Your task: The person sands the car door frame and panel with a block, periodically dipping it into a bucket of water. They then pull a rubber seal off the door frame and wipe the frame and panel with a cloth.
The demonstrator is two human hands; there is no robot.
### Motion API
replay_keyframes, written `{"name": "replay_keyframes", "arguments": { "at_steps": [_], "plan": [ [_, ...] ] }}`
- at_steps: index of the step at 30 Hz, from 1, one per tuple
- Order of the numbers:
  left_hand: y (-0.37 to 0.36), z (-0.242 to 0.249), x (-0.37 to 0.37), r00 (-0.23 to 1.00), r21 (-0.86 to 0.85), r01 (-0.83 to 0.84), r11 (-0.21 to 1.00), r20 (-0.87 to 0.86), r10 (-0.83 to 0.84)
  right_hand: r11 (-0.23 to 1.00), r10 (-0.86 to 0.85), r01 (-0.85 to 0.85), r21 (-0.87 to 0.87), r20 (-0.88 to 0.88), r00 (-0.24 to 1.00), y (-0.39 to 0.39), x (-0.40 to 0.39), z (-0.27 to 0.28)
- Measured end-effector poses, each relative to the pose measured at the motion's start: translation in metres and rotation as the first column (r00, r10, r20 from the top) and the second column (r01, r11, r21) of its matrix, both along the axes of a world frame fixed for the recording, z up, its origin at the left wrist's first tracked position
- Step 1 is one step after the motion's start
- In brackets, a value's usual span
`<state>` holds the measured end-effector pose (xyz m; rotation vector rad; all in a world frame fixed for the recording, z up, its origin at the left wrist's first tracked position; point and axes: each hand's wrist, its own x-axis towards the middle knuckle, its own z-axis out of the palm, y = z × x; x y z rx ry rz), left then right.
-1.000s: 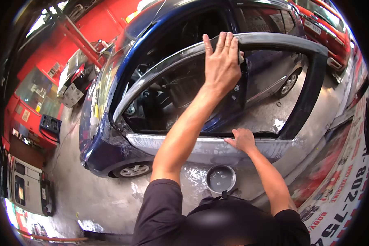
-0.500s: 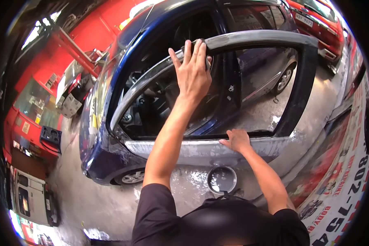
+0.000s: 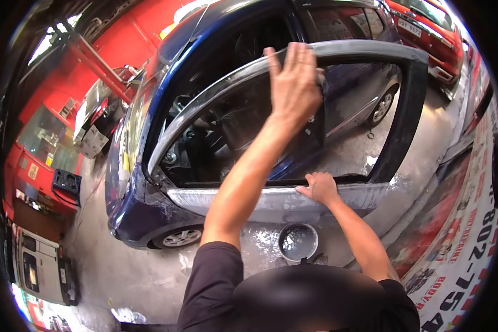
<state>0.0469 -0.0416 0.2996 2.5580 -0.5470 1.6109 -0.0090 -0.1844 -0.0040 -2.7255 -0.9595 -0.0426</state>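
A car door [image 3: 243, 200] with grey, sanded-looking patches stands open beside a dark blue car [image 3: 133, 202]. Against the curved top of its window frame [image 3: 365, 48] lies my left hand [image 3: 296, 91], slightly blurred, fingers stretched over the frame. A dark pad [image 3: 283, 56] shows partly under those fingers; its kind is hidden. My right hand [image 3: 320, 188] grips the lower window sill, thumb on the outer side and fingers over the edge.
On the wet floor below the door is a round bucket [image 3: 299, 242] of cloudy liquid. A red car [image 3: 429, 41] stands at the far right, a white van [image 3: 41, 265] at the lower left. A printed banner [image 3: 454, 276] lines the right side.
My left hand has slid right along the top of the window frame, with the dark pad under it. My right hand has stayed on the sill.
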Motion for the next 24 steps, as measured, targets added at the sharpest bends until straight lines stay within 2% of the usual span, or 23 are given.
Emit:
{"name": "replay_keyframes", "arguments": {
  "at_steps": [1, 3, 7, 9, 12, 15, 17, 19, 21, 24],
  "plan": [
    [-0.012, 0.001, 0.006, 0.999, 0.052, -0.016, 0.999, 0.051, 0.014, 1.0, 0.018, -0.018, 0.004, -0.007, 1.0, -0.001, -0.002, 0.002],
    [0.007, 0.002, -0.004, 1.0, 0.041, 0.0, 0.999, 0.009, -0.001, 0.999, 0.048, -0.048, 0.001, -0.018, 0.999, -0.002, -0.003, 0.004],
    [0.051, -0.01, -0.024, 0.988, -0.013, -0.156, 0.988, 0.005, 0.156, 1.0, -0.022, 0.022, -0.011, -0.03, 0.999, 0.003, -0.004, 0.007],
    [0.024, -0.011, -0.012, 0.997, -0.075, -0.08, 0.994, -0.001, 0.081, 0.998, -0.036, 0.034, -0.045, -0.055, 0.998, 0.003, -0.009, 0.006],
    [0.009, 0.001, 0.004, 0.999, -0.013, -0.041, 0.999, 0.015, 0.041, 0.997, -0.004, 0.0, -0.082, -0.044, 0.999, 0.004, 0.0, 0.008],
    [0.05, 0.004, -0.027, 0.994, 0.045, -0.097, 0.994, -0.054, 0.099, 0.998, -0.007, 0.001, -0.069, -0.094, 0.996, 0.003, -0.002, 0.01],
    [0.073, -0.017, -0.026, 0.984, 0.036, -0.177, 0.984, -0.022, 0.178, 0.996, -0.031, 0.026, -0.086, -0.06, 0.998, 0.004, -0.006, 0.011],
    [0.04, -0.015, -0.017, 0.989, -0.026, -0.146, 0.989, -0.039, 0.145, 0.997, -0.023, 0.019, -0.075, -0.055, 0.998, 0.005, -0.007, 0.012],
    [0.002, -0.009, 0.0, 0.999, 0.0, -0.047, 0.999, 0.016, 0.047, 0.996, -0.011, 0.007, -0.092, -0.037, 0.999, 0.0, -0.005, 0.012],
    [-0.003, 0.002, -0.002, 1.0, 0.005, 0.025, 1.0, -0.006, -0.025, 0.996, 0.044, -0.048, -0.077, -0.056, 0.997, 0.001, -0.005, 0.009]
  ]
}}
